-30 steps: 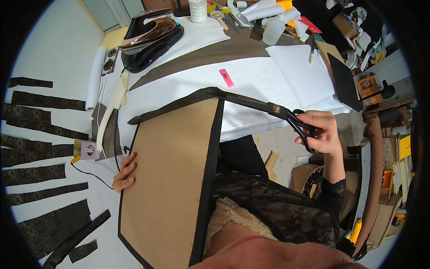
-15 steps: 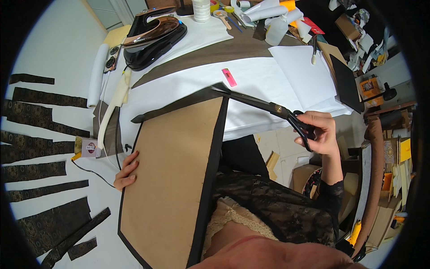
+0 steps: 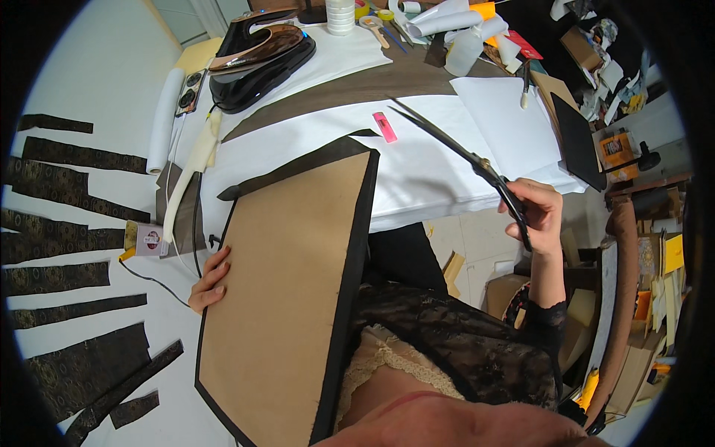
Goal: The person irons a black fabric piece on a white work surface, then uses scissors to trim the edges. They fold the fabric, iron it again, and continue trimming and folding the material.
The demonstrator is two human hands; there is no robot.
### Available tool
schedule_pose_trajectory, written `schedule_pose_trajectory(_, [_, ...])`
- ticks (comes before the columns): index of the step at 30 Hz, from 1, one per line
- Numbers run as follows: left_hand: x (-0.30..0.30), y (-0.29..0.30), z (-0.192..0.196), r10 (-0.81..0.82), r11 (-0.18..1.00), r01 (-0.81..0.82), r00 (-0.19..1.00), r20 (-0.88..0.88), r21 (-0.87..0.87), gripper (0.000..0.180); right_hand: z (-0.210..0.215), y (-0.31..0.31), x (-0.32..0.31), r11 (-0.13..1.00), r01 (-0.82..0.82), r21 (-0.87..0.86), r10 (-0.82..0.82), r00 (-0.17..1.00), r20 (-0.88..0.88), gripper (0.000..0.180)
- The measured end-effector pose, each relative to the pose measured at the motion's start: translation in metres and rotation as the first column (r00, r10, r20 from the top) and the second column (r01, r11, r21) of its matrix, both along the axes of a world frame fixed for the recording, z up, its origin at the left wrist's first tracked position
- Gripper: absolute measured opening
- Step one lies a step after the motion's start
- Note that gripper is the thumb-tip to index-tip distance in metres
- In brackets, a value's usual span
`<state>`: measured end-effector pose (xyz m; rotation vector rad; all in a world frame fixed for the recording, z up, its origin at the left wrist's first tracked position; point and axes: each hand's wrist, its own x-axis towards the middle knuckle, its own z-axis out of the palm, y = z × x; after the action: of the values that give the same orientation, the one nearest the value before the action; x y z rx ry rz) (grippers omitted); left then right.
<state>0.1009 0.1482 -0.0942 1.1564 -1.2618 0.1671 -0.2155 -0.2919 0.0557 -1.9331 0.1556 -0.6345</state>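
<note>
My left hand grips the left edge of a large tan board, its fingers lying over the face and the thumb hidden behind. Black fabric is folded over the board's borders, and a loose black flap sticks out along the far edge. Held in my right hand is a pair of long black scissors, raised over the white table covering. Their blades are slightly apart and point to the far left, clear of the flap. A small cut piece shows at the flap's far right tip.
A dark iron rests on its base at the far left. Beyond the board lie a pink tool and white paper sheets. Patterned black fabric strips lie at left. A white bottle stands at the back.
The scissors have come away from the fabric flap's right corner, with their tips swinging up and farther away. My left hand and the board are nearly unmoved.
</note>
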Motion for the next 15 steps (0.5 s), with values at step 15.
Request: schedule_pose_trajectory(15, [-0.003, -0.003, 0.006, -0.109, 0.989, 0.093, 0.984, -0.141, -0.119, 0.023, 0.015, -0.001, -0.001, 0.998, -0.057, 0.023, 0.061, 0.973, -0.223, 0.057])
